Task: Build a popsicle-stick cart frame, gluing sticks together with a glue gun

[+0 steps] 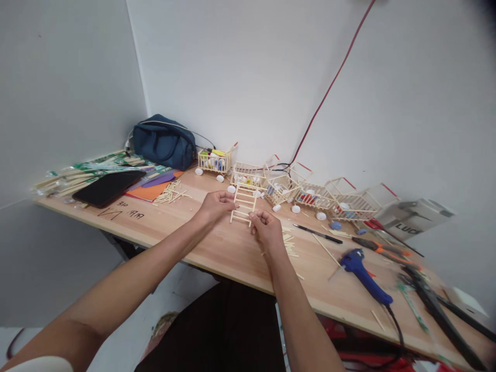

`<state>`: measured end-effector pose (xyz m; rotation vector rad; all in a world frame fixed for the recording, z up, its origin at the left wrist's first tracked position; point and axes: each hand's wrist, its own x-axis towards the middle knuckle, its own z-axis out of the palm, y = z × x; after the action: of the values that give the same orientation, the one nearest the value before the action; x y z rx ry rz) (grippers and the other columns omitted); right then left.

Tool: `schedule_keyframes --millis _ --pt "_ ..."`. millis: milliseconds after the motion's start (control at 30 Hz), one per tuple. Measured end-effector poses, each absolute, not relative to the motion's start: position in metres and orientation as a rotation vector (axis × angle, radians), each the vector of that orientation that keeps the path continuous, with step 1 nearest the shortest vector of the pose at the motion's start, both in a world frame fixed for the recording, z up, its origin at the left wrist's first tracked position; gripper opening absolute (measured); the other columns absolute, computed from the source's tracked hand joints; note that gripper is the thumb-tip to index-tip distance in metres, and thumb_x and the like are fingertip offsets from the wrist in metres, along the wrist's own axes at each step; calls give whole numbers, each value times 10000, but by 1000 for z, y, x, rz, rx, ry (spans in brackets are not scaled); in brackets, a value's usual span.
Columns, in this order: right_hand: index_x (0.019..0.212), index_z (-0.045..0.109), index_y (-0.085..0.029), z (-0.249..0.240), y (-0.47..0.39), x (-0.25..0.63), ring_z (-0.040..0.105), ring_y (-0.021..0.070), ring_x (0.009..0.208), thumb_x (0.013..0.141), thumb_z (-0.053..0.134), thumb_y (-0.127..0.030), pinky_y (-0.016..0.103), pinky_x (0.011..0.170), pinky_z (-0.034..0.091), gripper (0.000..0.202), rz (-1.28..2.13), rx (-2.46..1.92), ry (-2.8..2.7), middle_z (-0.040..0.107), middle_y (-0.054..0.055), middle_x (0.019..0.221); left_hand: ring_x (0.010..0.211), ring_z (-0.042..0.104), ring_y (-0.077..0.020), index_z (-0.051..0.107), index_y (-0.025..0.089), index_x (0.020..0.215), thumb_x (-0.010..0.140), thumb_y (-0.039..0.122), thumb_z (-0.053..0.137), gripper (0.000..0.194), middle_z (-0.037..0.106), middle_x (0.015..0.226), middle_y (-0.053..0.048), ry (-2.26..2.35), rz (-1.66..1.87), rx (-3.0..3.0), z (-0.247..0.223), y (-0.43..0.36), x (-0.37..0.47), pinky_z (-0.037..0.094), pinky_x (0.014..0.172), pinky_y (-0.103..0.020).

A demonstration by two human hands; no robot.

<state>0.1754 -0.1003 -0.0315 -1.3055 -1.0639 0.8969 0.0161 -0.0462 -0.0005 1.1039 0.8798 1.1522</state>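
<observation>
A small ladder-like frame of pale wooden sticks (244, 202) is held upright above the middle of the table. My left hand (219, 204) pinches its left side with the thumb and fingers. At its lower right side, my right hand (265, 226) grips it with closed fingertips. Behind the frame stands a stick-built cart (248, 176) with white wheels. Short loose sticks (289, 245) lie beside my right hand.
More stick carts (313, 196) line the wall. A blue glue gun (366, 276), pen (318, 233) and pliers (383, 248) lie right. Left are a dark phone (108, 187), blue bag (165, 140), coloured paper (152, 190) and packaged sticks (73, 175).
</observation>
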Motion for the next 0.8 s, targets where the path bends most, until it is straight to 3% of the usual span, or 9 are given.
schedule_keyframes --millis 800 --pt "703 625 -178 -33 -100 177 421 93 381 631 739 -528 216 393 283 376 892 -1292 -1071 535 -43 433 578 599 -118 661 120 746 442 164 852 362 673 619 -9 886 1161 1097 -2 -46 17 424 592 -226"
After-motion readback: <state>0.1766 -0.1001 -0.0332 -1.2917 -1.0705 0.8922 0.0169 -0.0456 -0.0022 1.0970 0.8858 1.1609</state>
